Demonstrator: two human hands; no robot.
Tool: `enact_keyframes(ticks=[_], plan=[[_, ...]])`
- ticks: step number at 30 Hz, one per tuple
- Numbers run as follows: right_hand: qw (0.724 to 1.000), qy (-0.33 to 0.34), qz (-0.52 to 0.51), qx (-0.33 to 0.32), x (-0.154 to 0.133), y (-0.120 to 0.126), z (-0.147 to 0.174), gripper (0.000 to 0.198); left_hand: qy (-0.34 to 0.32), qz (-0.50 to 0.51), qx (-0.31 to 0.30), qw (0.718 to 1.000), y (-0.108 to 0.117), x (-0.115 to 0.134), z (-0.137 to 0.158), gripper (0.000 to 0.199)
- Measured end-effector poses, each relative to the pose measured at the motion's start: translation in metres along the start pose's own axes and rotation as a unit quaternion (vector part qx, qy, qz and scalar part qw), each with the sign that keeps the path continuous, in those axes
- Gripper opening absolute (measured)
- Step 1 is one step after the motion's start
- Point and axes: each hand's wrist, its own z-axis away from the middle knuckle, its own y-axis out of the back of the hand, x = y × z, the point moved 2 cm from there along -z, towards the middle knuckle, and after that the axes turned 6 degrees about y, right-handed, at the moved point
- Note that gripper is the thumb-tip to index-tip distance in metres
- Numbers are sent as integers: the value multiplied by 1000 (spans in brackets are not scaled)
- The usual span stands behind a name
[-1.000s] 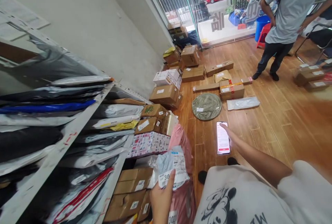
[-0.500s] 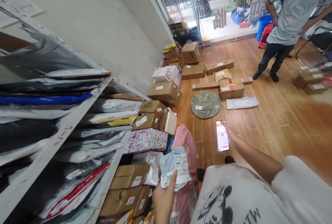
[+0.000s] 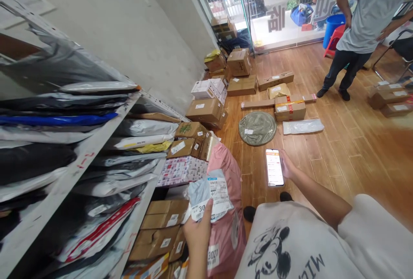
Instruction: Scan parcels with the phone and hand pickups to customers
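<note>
Fingers (image 3: 207, 213) hold one blue parcel (image 3: 213, 190) left, one phone (image 3: 274, 167) right.

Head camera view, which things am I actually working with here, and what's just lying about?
Apparently in use:
- small light-blue parcel, in the left hand
- lit phone, in the right hand

Lying about:
- round olive package
- red-taped box
- flat whitish packet
</note>
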Motion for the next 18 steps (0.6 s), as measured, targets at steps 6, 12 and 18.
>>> enact_keyframes(ticks=[6,12,18], plan=[[998,26,-27,-54,-6,-11,21,24,21,62,51,997,-11,19,-10,60],[1000,24,-4,-2,0,-8,16,26,-22,104,121,987,-25,40,-4,59],[998,29,32,49,8,2,-3,34,-25,108,86,990,-33,47,3,57]])
